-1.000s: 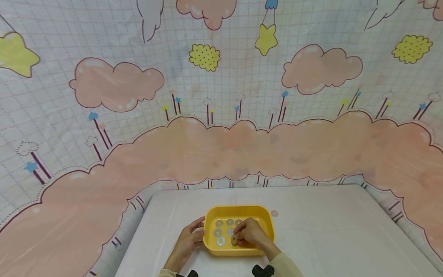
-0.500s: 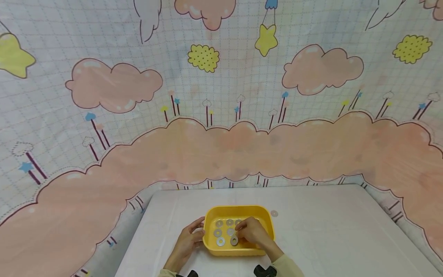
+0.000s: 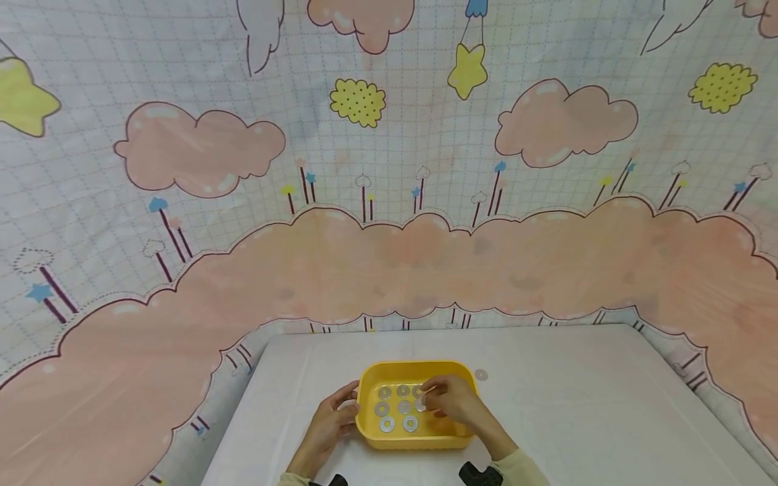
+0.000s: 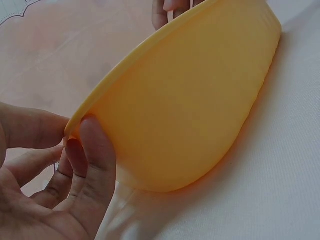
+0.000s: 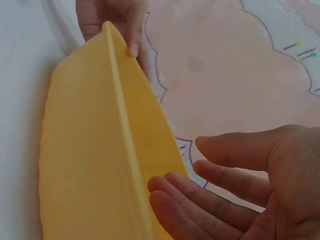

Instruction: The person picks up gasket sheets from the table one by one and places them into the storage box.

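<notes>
A yellow tray sits on the white table, with several flat metal washers laid in rows inside it. My left hand holds the tray's left end; in the left wrist view its thumb presses the outer wall and the index finger is at the rim. My right hand is over the right part of the tray, fingertips close beside a partly hidden washer. In the right wrist view, the right hand has its thumb apart from loosely bent fingers, nothing between them.
One more washer lies on the table just beyond the tray's back right corner. Behind the table hangs a cloth printed with clouds and stars.
My right hand has moved up and right from the front middle washer, which now lies uncovered and flat. A washer in the middle row has come into view. The left hand stays put.
</notes>
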Demonstrator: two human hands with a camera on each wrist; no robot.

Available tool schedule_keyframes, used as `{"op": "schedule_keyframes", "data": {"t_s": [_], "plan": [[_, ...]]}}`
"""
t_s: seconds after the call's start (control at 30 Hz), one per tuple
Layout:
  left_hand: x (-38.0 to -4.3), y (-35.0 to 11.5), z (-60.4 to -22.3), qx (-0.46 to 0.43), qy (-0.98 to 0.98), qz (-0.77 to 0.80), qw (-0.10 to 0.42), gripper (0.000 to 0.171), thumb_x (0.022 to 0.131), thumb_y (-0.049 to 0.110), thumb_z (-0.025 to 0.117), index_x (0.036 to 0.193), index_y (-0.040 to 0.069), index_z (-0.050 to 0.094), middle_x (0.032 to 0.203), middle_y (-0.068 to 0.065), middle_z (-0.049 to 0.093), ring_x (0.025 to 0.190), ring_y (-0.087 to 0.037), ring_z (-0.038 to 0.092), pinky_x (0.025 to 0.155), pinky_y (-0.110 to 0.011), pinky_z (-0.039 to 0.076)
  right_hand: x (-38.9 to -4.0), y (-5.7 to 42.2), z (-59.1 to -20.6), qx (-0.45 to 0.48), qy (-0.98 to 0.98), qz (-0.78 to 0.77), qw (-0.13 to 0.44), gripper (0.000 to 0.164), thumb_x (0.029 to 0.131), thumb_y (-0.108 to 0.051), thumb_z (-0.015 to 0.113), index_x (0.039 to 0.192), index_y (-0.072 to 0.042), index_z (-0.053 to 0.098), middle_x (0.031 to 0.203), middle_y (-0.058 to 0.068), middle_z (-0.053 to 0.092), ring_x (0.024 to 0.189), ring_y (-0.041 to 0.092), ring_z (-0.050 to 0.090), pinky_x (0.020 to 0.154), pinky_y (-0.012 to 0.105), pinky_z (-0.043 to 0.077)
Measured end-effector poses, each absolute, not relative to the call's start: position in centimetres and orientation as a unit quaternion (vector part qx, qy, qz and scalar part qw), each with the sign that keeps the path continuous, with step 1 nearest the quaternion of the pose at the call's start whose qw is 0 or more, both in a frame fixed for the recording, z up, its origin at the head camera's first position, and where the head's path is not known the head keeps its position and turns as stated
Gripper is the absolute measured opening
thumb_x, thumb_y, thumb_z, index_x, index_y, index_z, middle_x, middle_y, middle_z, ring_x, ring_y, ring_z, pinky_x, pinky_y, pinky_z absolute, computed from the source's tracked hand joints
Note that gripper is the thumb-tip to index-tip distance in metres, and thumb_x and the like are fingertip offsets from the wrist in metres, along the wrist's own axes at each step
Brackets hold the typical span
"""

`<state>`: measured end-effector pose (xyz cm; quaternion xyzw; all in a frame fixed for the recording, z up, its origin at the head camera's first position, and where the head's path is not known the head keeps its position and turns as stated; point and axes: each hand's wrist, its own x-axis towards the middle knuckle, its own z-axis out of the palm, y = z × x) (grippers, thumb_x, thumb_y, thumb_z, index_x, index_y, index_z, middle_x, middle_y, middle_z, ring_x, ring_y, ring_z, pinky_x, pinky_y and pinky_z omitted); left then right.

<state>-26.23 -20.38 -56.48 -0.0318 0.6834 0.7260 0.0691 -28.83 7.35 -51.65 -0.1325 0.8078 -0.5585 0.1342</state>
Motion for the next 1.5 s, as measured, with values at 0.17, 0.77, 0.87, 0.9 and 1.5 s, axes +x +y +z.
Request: {"op": "schedule_keyframes", "data": {"t_s": [0.17, 0.77, 0.87, 0.9, 1.5], "plan": [[-26.1, -20.4, -56.5, -0.031, 0.682, 0.727, 0.069, 0.061, 0.091, 0.005, 0.059, 0.149, 0.001, 0.039, 0.120, -0.007, 0.046, 0.083, -0.010, 0.058, 0.070, -0.024, 0.055, -28.5, 8.1, -50.9, -0.148, 0.805, -0.562, 0.120, 0.027, 0.088, -0.008, 0.067, 0.113, 0.004, 0.066, 0.096, 0.013, 0.070, 0.083, 0.022, 0.068, 0.070, 0.038, 0.060], [-25.8, -20.2, -56.4, -0.035, 0.682, 0.727, 0.071, 0.062, 0.092, 0.004, 0.059, 0.149, 0.001, 0.037, 0.122, -0.009, 0.045, 0.085, -0.012, 0.059, 0.071, -0.025, 0.055, -28.9, 12.3, -48.4, -0.101, 0.800, -0.591, 0.033, 0.027, 0.090, -0.016, 0.070, 0.113, -0.003, 0.068, 0.101, 0.014, 0.071, 0.091, 0.030, 0.070, 0.073, 0.033, 0.061], [-25.7, -20.2, -56.4, -0.037, 0.683, 0.726, 0.069, 0.062, 0.091, 0.004, 0.058, 0.149, 0.001, 0.037, 0.122, -0.009, 0.045, 0.084, -0.012, 0.060, 0.070, -0.025, 0.055, -28.9, 13.1, -48.1, -0.087, 0.796, -0.598, 0.023, 0.027, 0.090, -0.014, 0.069, 0.115, -0.004, 0.068, 0.107, 0.014, 0.070, 0.093, 0.029, 0.070, 0.074, 0.032, 0.061], [-25.7, -20.2, -56.4, -0.038, 0.683, 0.726, 0.068, 0.061, 0.091, 0.004, 0.058, 0.149, 0.000, 0.037, 0.122, -0.009, 0.046, 0.084, -0.012, 0.060, 0.070, -0.025, 0.055, -28.8, 13.4, -48.0, -0.084, 0.795, -0.601, 0.018, 0.027, 0.090, -0.014, 0.069, 0.115, -0.004, 0.068, 0.109, 0.015, 0.070, 0.093, 0.028, 0.070, 0.075, 0.032, 0.061], [-25.4, -20.0, -56.5, -0.040, 0.679, 0.730, 0.068, 0.062, 0.092, 0.005, 0.059, 0.149, 0.001, 0.038, 0.119, -0.006, 0.046, 0.080, -0.011, 0.060, 0.067, -0.024, 0.054, -30.5, 17.8, -50.5, -0.001, 0.803, -0.595, -0.033, 0.032, 0.095, -0.019, 0.063, 0.123, -0.003, 0.062, 0.117, 0.017, 0.064, 0.093, 0.019, 0.070, 0.076, 0.026, 0.060]]}}
